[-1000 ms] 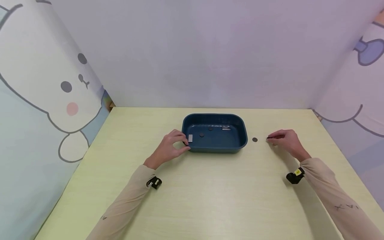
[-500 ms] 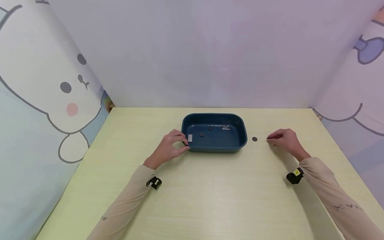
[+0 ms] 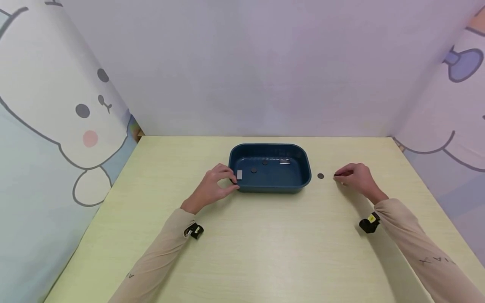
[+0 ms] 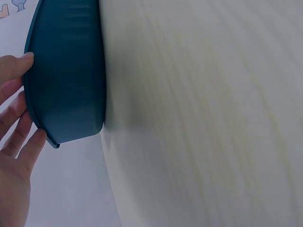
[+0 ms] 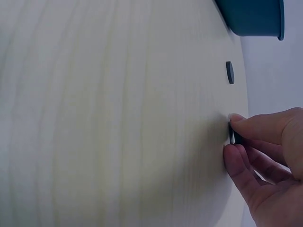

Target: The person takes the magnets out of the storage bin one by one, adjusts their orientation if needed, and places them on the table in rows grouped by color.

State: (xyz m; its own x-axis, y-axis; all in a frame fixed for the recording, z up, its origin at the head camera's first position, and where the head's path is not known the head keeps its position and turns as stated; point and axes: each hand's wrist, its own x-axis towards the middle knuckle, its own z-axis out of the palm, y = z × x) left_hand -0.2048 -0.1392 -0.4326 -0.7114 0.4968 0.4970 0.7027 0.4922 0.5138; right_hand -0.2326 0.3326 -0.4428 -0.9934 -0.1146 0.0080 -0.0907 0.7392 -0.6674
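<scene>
A dark blue plastic basin (image 3: pixel 273 189) sits toward the back of the table. My left hand (image 3: pixel 212 185) holds its rim at the near left corner, thumb and fingers on the edge, as the left wrist view also shows. To the right of the basin, my right hand (image 3: pixel 358 176) pinches a small dark round disc (image 5: pixel 231 132) between thumb and fingers, low at the tabletop. Whether that disc still touches the table I cannot tell. Another dark disc (image 3: pixel 321 176) lies flat between the basin and the right hand.
Inside the basin lie two dark discs (image 3: pixel 254 170), a pale rectangular piece (image 3: pixel 239 174) at the left and a shiny rectangular piece (image 3: pixel 284 161) at the back right. The light wooden table (image 3: pixel 265 244) ends at a pale back wall (image 3: pixel 265 84).
The head view has shifted slightly. My right hand seems a touch nearer the loose disc on the table, still pinching its own. The left hand and basin stay put.
</scene>
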